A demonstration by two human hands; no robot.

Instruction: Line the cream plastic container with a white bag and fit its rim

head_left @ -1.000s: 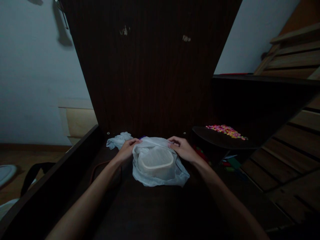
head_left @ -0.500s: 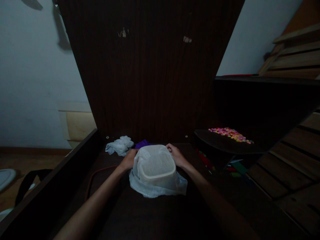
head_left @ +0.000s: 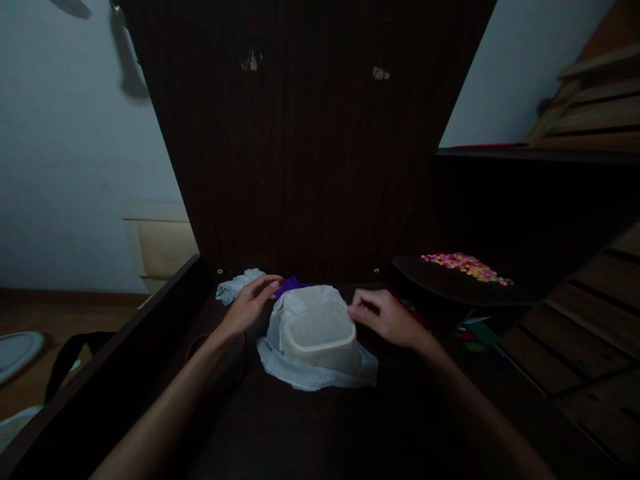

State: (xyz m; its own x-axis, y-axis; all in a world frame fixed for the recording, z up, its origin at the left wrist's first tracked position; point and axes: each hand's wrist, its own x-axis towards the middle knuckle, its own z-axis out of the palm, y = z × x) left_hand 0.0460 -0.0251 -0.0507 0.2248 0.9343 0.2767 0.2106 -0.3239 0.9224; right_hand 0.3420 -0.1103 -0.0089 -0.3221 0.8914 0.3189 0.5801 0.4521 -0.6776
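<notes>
A squarish pale container stands on the dark surface in front of me, with a whitish, thin plastic bag drawn over it and spread loosely around its base. My left hand is open on the container's left, apart from it, fingers stretched out and holding nothing. Close by the container's right edge is my right hand, fingers curled and thumb tip near the rim; anything small between them is too dim to make out. Behind my left hand lies a crumpled white plastic bag, with a purple cloth-like item to its right.
A dark wooden panel rises behind. On a rounded shelf at right lies a heap of pink and yellow small pieces. A raised board edges the left side. Wooden slats stand far right.
Both hands have come away from the container's far corners. My left hand has opened and moved up and left; my right hand has shifted right. The covered container stays in place.
</notes>
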